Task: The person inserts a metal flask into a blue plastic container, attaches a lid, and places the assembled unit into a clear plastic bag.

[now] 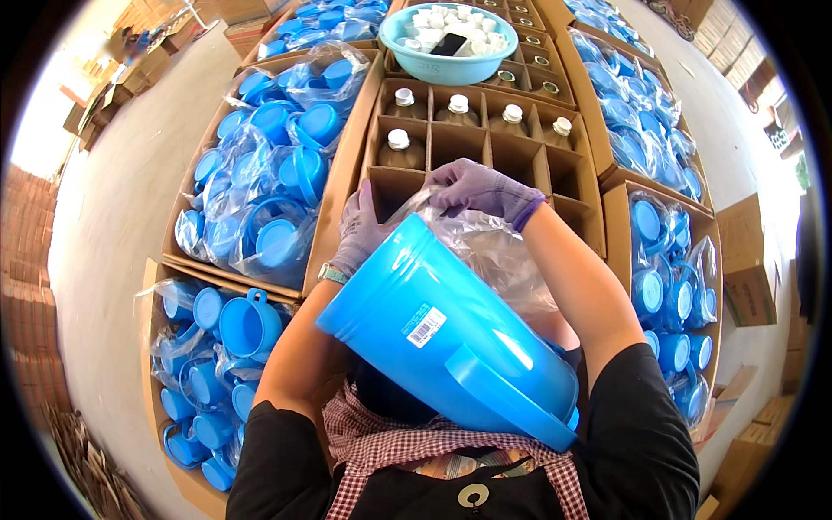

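A large blue plastic pitcher (pixel 468 347) with a side handle and a white label lies slanted across my forearms, against my front. Both of my hands wear thin purple-grey gloves. My right hand (pixel 485 191) pinches the edge of a clear plastic bag (pixel 494 251), which hangs crumpled behind the pitcher. My left hand (pixel 357 230) is closed at the other side of the bag's edge, its fingertips partly hidden. Just beyond my hands stands a divided carton (pixel 511 94) holding several bottles with white caps (pixel 458 104); some of its compartments hold no bottle.
Cartons packed with bagged blue pitchers (pixel 277 165) stand on both sides. A light-blue basin (pixel 416 65) at the far end holds white caps and a dark phone (pixel 449 44). A closed carton (pixel 747 260) sits on the floor at right.
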{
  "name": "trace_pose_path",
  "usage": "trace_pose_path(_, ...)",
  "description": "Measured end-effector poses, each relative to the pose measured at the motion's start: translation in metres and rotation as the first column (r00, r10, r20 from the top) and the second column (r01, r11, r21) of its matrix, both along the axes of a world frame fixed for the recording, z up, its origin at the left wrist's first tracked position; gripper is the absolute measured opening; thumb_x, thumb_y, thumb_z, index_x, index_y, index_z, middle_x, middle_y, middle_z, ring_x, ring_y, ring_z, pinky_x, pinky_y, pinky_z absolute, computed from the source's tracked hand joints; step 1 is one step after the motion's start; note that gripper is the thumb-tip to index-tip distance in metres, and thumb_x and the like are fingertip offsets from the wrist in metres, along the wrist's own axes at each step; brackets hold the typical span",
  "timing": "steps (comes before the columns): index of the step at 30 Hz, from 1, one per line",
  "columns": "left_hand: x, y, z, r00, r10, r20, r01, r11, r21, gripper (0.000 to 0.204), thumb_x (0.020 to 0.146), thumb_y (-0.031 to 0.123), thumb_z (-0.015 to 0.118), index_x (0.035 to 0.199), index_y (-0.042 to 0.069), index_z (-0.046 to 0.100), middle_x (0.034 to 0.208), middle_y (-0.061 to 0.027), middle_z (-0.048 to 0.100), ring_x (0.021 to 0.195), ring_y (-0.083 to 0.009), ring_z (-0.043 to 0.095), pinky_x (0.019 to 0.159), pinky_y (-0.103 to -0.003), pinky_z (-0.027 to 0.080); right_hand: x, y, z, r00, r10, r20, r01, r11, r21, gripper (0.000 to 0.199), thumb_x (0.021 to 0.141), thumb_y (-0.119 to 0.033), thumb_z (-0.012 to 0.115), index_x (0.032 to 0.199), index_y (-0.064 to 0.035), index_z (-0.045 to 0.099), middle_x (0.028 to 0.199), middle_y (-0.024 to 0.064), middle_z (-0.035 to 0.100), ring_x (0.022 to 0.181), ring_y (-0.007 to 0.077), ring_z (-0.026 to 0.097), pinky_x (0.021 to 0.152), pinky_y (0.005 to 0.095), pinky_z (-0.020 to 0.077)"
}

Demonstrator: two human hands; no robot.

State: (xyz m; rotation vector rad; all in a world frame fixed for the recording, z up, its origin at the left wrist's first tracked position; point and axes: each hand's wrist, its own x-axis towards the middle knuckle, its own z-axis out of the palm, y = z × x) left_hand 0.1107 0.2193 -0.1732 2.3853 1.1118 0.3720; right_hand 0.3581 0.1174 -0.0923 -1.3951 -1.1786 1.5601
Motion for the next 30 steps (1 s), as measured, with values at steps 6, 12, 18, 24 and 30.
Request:
trace_pose_path(6, -0.07, 0.021, 0.019, 0.927, 0.027, 0.375, 0.256, 0.686, -0.681, 0.036, 0.082, 0.018, 0.087, 0.108, 0.0, 0.069, 0.097, -0.0034, 0.069, 0.085, -0.0112, 0.064, 0.075, -0.026, 0.054, -0.043, -0.008, 0.044, 0.957, 0.243, 0.16, -0.265, 0.955, 0.135, 0.031, 0.084, -0.005, 0.072, 0.115, 0.0021, 0.069, 0.103, 0.0048, 0.072, 0.095, 0.0096, 0.064, 0.089, 0.0263, 0.0528)
trace_pose_path(12, -0.156, -0.06, 0.158, 0.741, 0.288, 0.606, 0.461, 0.438, -0.772, 0.03, 0.08, 0.011, 0.085, 0.1, 0.007, 0.063, 0.091, -0.0012, 0.067, 0.08, -0.0093, 0.063, 0.074, -0.025, 0.052, -0.052, -0.05, 0.107, 0.996, 0.085, -0.001, -0.083, 0.971, 0.226, 0.02, 0.083, -0.003, 0.066, 0.103, 0.0, 0.068, 0.092, -0.0003, 0.066, 0.086, 0.0064, 0.059, 0.079, 0.0229, 0.0482)
trace_pose_path(18, -0.183, -0.119, 0.173, 0.709, -0.37, 0.6, 0.702, 0.442, -0.558, 0.018, 0.086, 0.012, 0.084, 0.096, 0.004, 0.072, 0.091, -0.0023, 0.074, 0.078, -0.0102, 0.067, 0.068, -0.026, 0.053, -0.047, -0.089, 0.136, 0.876, 0.4, 0.27, -0.474, 0.816, 0.332, 0.015, 0.083, -0.006, 0.064, 0.095, -0.0023, 0.071, 0.088, 0.0031, 0.067, 0.086, 0.0131, 0.061, 0.083, 0.0308, 0.0507)
trace_pose_path(24, -0.136, -0.204, 0.174, 0.683, -0.328, 0.653, 0.615, 0.741, -0.271, 0.017, 0.087, 0.014, 0.08, 0.1, 0.007, 0.071, 0.087, -0.0073, 0.072, 0.073, -0.0191, 0.07, 0.068, -0.029, 0.053, -0.042, -0.131, 0.105, 0.824, 0.272, 0.498, -0.408, 0.894, 0.186, 0.022, 0.077, -0.005, 0.061, 0.097, 0.0019, 0.067, 0.085, 0.0093, 0.065, 0.08, 0.0175, 0.06, 0.077, 0.0327, 0.0515)
trace_pose_path(30, -0.143, -0.191, 0.173, 0.752, -0.419, 0.51, 0.349, 0.908, 0.232, 0.025, 0.086, 0.02, 0.083, 0.104, 0.01, 0.068, 0.084, -0.0092, 0.069, 0.074, -0.022, 0.071, 0.062, -0.033, 0.055, -0.047, -0.185, 0.095, 0.801, 0.289, 0.524, -0.347, 0.938, 0.013, 0.028, 0.076, -0.006, 0.067, 0.103, -0.0001, 0.071, 0.095, 0.0109, 0.066, 0.088, 0.0216, 0.063, 0.083, 0.0354, 0.0519)
